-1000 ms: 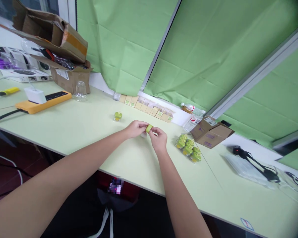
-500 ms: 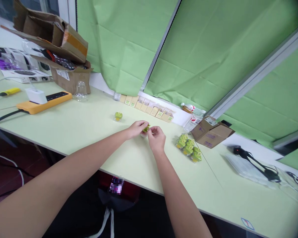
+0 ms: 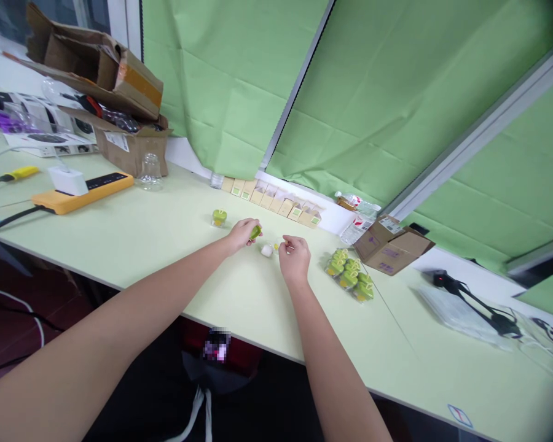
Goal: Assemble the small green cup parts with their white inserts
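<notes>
My left hand (image 3: 244, 235) is closed around a small green lid (image 3: 255, 232), held just above the table. My right hand (image 3: 295, 258) is closed in a pinch on what looks like a small clear plastic container (image 3: 277, 245) with a yellow mark; its far side is hidden by the fingers. Between the two hands a small white block-like piece (image 3: 266, 250) lies on the table. Beyond my left hand stands a small clear box with a green lid (image 3: 219, 217). To the right of my right hand several more green-lidded boxes (image 3: 349, 274) sit grouped together.
A row of small cardboard boxes (image 3: 276, 199) lines the wall side. Left are a yellow power strip (image 3: 83, 191), a clear jar (image 3: 150, 172) and a cardboard box (image 3: 131, 147). Plastic bottles (image 3: 357, 227) and an open carton (image 3: 391, 245) stand at the back right.
My hands have moved apart. The green lid has come away from the clear container and is in my left hand, and a white piece now shows on the table between them.
</notes>
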{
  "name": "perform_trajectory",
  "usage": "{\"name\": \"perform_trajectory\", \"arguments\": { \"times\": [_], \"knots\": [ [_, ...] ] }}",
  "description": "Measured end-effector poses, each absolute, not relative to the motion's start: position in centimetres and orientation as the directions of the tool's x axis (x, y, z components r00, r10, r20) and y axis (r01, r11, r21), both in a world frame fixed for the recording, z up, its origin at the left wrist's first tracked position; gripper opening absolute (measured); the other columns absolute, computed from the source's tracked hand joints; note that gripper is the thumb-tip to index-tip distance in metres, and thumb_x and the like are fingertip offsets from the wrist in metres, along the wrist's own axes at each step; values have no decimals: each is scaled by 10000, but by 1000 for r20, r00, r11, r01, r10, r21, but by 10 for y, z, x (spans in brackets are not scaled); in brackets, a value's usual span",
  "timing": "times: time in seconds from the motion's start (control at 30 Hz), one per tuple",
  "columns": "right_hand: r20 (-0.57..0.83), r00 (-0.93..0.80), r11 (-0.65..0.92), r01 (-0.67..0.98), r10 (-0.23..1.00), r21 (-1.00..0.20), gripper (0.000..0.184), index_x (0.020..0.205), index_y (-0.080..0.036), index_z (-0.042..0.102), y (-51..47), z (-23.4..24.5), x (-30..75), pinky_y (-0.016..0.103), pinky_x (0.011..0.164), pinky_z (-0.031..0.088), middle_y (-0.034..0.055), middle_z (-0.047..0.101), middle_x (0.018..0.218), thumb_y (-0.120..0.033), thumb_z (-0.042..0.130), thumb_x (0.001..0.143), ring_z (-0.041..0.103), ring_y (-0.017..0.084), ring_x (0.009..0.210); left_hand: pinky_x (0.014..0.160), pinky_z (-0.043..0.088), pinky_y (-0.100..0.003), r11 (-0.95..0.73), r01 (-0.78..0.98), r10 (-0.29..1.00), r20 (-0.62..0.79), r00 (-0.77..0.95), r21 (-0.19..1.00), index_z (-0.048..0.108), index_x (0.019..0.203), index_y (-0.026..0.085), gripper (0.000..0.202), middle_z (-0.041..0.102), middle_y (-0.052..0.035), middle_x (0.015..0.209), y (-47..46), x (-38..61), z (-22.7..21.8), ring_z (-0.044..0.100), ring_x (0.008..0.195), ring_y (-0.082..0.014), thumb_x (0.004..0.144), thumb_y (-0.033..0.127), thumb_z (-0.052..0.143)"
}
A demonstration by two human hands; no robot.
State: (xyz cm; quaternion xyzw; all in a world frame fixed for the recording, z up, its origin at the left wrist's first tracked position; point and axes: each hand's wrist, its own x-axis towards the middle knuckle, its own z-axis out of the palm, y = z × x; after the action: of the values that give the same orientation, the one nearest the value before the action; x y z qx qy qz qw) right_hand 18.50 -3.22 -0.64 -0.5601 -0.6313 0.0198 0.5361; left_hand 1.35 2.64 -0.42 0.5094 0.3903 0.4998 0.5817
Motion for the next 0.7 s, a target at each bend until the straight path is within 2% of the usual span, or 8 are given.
{"name": "perform_trajectory", "arguments": {
  "times": [0.07, 0.23, 0.43, 0.7],
  "knots": [
    [634, 237, 338, 683, 736, -648, 251, 961, -155, 702, -32, -6, 188, 331, 782, 551, 102, 633, 974, -256, 519, 822, 628, 177, 807, 441, 324, -225, -3, -166, 983, 33, 179, 986, 591, 865, 179, 246, 677, -59, 800, 27, 13, -6, 518, 503, -107, 802, 414, 553],
    [576, 320, 278, 638, 752, -718, 258, 989, -165, 644, -33, -3, 191, 327, 755, 516, 82, 663, 917, -327, 473, 883, 647, 158, 687, 446, 336, -224, 19, -129, 984, 5, 177, 991, 606, 884, 189, 285, 691, -60, 826, 30, 13, -12, 525, 518, -111, 809, 458, 550],
    [597, 307, 276, 671, 741, -688, 325, 918, -195, 627, -32, -5, 192, 316, 731, 474, 57, 667, 807, -474, 462, 908, 613, 189, 733, 440, 336, -221, 4, -113, 983, 17, 182, 994, 600, 882, 191, 293, 693, -62, 839, 30, 14, -12, 529, 519, -113, 829, 470, 527],
    [566, 289, 230, 704, 772, -672, 314, 921, -197, 613, -33, -4, 191, 317, 701, 428, 63, 672, 817, -427, 399, 919, 577, 199, 721, 441, 338, -221, 17, -131, 981, 9, 196, 991, 606, 879, 182, 289, 703, -83, 855, 25, 14, -8, 523, 524, -116, 818, 459, 551]
  ]
}}
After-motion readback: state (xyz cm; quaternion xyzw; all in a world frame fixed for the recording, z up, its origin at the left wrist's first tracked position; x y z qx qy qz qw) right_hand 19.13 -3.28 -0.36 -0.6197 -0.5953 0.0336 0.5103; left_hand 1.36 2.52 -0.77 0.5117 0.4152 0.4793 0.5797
